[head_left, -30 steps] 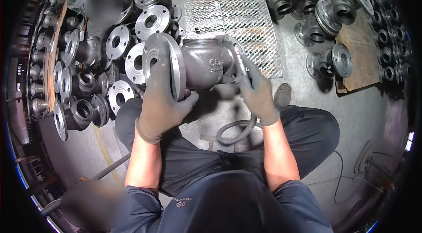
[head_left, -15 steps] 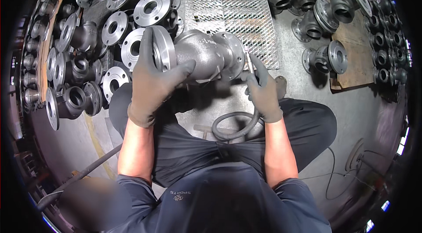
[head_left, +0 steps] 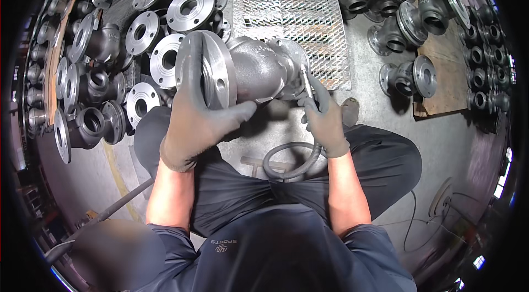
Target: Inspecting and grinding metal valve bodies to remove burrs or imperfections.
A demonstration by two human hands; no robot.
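Note:
In front of me is a grey cast-metal flanged valve body [head_left: 254, 68], lying sideways with its large flange to the left and a smaller flange to the right. My left hand [head_left: 201, 107], in a brown and grey glove, is closed over the rim of the large flange, the thumb stretched along the near side. My right hand [head_left: 325, 118], gloved likewise, grips a slim pen-shaped metal hand tool [head_left: 306, 81]. Its tip is beside the smaller flange; I cannot tell whether they touch. A dark ribbed hose [head_left: 292, 173] loops below that hand.
Several flanged valve bodies [head_left: 99, 85] crowd the left side. More castings [head_left: 406, 78] stand at the right, near a wooden board [head_left: 443, 85]. A patterned metal plate [head_left: 289, 11] lies ahead. My bent legs [head_left: 380, 154] flank the work, and a thin cable [head_left: 410, 226] trails over the floor at right.
The valve body has turned, with its large flange shifted right and toward me. My left hand has moved with it. My right hand and the tool have shifted slightly left.

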